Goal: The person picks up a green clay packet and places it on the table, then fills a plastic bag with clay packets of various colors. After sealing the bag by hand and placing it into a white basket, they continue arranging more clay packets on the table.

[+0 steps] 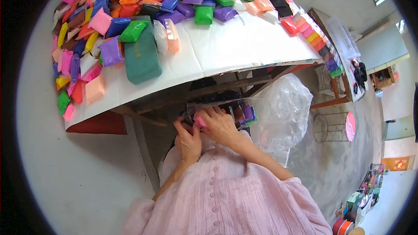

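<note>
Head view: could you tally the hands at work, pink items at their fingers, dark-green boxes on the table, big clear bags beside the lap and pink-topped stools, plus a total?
Left hand: 1
Right hand: 1
Pink item: 1
Dark-green box: 1
Clear bag: 1
Pink-topped stool: 1
Total: 6

small bright-pink lump [200, 121]: partly hidden by bare right hand [221, 127] | pile of shiny many-coloured plastic packets [178, 16]: top edge cuts it | green oblong box [143, 63]: writing [136, 52] too small
</note>
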Demonstrator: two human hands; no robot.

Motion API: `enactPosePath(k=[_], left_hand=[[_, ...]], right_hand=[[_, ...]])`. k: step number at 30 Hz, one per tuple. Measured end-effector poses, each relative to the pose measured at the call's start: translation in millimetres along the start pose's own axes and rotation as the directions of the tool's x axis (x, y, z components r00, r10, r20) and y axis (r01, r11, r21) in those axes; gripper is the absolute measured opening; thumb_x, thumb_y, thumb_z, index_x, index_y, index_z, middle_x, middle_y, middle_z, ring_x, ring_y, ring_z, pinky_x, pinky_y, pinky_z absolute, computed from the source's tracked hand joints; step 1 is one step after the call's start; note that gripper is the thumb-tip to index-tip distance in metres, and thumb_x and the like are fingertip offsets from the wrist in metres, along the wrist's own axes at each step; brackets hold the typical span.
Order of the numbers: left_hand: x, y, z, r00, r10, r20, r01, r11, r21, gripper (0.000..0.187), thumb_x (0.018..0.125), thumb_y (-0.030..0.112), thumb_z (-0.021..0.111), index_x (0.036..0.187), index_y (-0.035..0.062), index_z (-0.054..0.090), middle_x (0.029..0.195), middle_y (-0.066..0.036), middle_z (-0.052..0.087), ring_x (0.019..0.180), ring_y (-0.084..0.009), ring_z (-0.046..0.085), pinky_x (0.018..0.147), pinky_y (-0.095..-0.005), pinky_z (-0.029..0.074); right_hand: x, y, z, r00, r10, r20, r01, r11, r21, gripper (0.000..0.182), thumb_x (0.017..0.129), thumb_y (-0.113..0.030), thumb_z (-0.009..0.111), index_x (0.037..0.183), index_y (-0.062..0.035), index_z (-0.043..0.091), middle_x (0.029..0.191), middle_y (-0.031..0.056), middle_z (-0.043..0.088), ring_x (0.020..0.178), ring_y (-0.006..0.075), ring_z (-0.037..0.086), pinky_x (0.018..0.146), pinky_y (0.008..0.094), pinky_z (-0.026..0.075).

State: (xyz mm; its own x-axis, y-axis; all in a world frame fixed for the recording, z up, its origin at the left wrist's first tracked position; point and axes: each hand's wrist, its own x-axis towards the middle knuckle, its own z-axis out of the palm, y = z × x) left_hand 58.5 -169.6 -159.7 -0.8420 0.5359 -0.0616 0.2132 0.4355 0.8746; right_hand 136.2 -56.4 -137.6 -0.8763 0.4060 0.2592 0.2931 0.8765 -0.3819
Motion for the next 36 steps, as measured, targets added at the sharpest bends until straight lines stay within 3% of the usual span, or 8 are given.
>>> enactPosePath(k=[6,10,15,18,24,30,33,36], left_hand=[[32,-17,5,0.990,0.144,-0.006,-0.141,0.974,0.179,0.030,0.089,0.023,0.065,0.110,0.0051,0.053,0.080,-0.020,0.066,0.076,-0.0428,0.065,0.066,-0.0502,0.049],[31,-16,5,0.959,0.280,-0.032,-0.261,0.924,0.279,0.020,0.090,0.021,0.062,0.101,0.0050,0.057,0.082,-0.022,0.067,0.075,-0.0442,0.065,0.064,-0.0525,0.049],[26,-17,6,0.949,0.314,-0.033,-0.295,0.920,0.258,0.015,0.093,0.019,0.057,0.100,0.0052,0.059,0.084,-0.024,0.067,0.075,-0.0443,0.065,0.062,-0.0526,0.049],[24,-18,6,0.945,0.324,-0.044,-0.305,0.923,0.234,0.012,0.092,0.015,0.057,0.100,0.0053,0.058,0.087,-0.020,0.067,0.076,-0.0419,0.065,0.062,-0.0498,0.050],[20,-25,11,0.923,0.372,-0.102,-0.353,0.921,0.164,0.011,0.093,0.013,0.057,0.102,0.0057,0.058,0.091,-0.019,0.068,0.077,-0.0411,0.066,0.063,-0.0490,0.050],[21,-23,9,0.940,0.327,-0.096,-0.318,0.943,0.100,0.012,0.093,0.013,0.057,0.103,0.0061,0.058,0.085,-0.019,0.067,0.074,-0.0410,0.066,0.062,-0.0487,0.050],[21,-22,10,0.941,0.315,-0.121,-0.306,0.948,0.087,0.011,0.094,0.013,0.057,0.102,0.0060,0.058,0.080,-0.019,0.067,0.071,-0.0398,0.066,0.061,-0.0483,0.050],[20,-22,9,0.950,0.291,-0.112,-0.283,0.956,0.081,0.010,0.094,0.014,0.057,0.100,0.0060,0.058,0.077,-0.018,0.066,0.069,-0.0382,0.066,0.060,-0.0478,0.050]], right_hand=[[2,2,10,0.998,0.020,-0.055,-0.027,0.991,-0.132,0.040,0.064,-0.014,0.073,0.103,-0.0131,0.064,0.106,0.0105,0.062,0.104,0.0310,0.055,0.074,0.0408,0.054],[4,-1,15,0.994,0.043,-0.099,-0.062,0.976,-0.207,0.032,0.068,-0.017,0.070,0.099,-0.0108,0.064,0.101,0.0116,0.059,0.101,0.0312,0.052,0.072,0.0425,0.047],[6,-6,23,0.985,0.010,-0.171,-0.067,0.943,-0.327,0.016,0.076,-0.020,0.060,0.086,-0.0085,0.064,0.092,0.0114,0.057,0.093,0.0294,0.050,0.069,0.0417,0.038],[3,-9,34,0.975,0.060,-0.215,-0.139,0.917,-0.373,0.023,0.068,-0.026,0.071,0.082,-0.0080,0.065,0.094,0.0131,0.055,0.095,0.0318,0.050,0.070,0.0423,0.037],[3,-13,42,0.961,0.166,-0.221,-0.248,0.871,-0.424,0.024,0.069,-0.025,0.069,0.082,-0.0060,0.064,0.092,0.0120,0.053,0.091,0.0306,0.050,0.070,0.0420,0.036],[-5,-24,7,0.944,0.086,-0.318,-0.189,0.932,-0.310,0.047,0.065,-0.025,0.074,0.105,-0.0054,0.061,0.107,0.0143,0.057,0.100,0.0311,0.051,0.081,0.0452,0.039],[-17,-29,-8,0.962,0.106,-0.251,-0.173,0.949,-0.264,0.055,0.067,-0.023,0.075,0.116,-0.0056,0.058,0.117,0.0143,0.058,0.106,0.0304,0.052,0.086,0.0437,0.040],[-23,-35,-33,0.990,0.069,-0.124,-0.093,0.975,-0.202,0.048,0.072,-0.018,0.075,0.116,-0.0062,0.060,0.110,0.0103,0.061,0.098,0.0262,0.059,0.079,0.0378,0.046]])
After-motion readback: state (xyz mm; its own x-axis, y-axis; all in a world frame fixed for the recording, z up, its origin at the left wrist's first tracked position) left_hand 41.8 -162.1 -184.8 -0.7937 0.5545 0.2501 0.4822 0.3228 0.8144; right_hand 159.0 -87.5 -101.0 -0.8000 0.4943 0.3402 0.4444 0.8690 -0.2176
